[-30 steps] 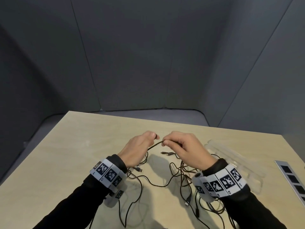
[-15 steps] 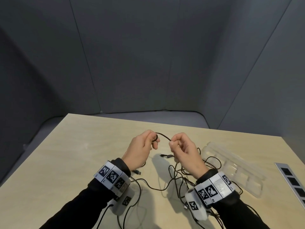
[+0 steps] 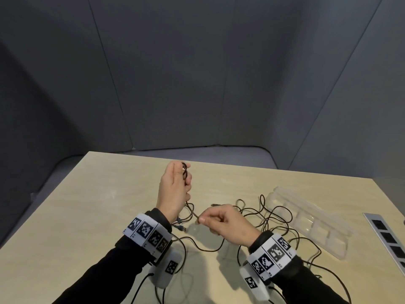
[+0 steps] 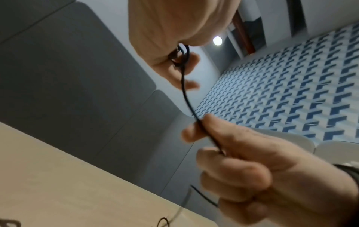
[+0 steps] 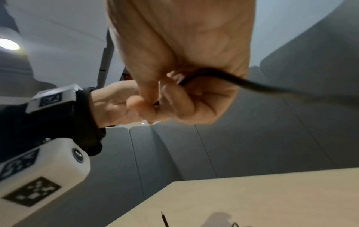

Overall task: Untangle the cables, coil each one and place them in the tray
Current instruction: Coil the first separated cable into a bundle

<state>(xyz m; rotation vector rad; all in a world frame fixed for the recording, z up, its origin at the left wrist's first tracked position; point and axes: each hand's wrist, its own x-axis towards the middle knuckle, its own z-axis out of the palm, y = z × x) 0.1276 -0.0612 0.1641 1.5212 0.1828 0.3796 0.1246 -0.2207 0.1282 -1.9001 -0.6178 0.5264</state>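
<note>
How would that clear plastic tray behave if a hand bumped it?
The tray looks thin and see-through, so it is probably light and would likely slide across the table. It lies low and flat, so tipping seems unlikely. Its thin walls might flex.

I am in a small test booth, like in a lab. Grey soft wall panels (image 3: 175,84) go all around my pale wood table (image 3: 87,205), and my wristbands (image 3: 149,232) have black-and-white square codes.

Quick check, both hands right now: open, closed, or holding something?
Left hand: closed, holding small loops of the black cable.
Right hand: closed, pinching the same cable lower down.
</note>
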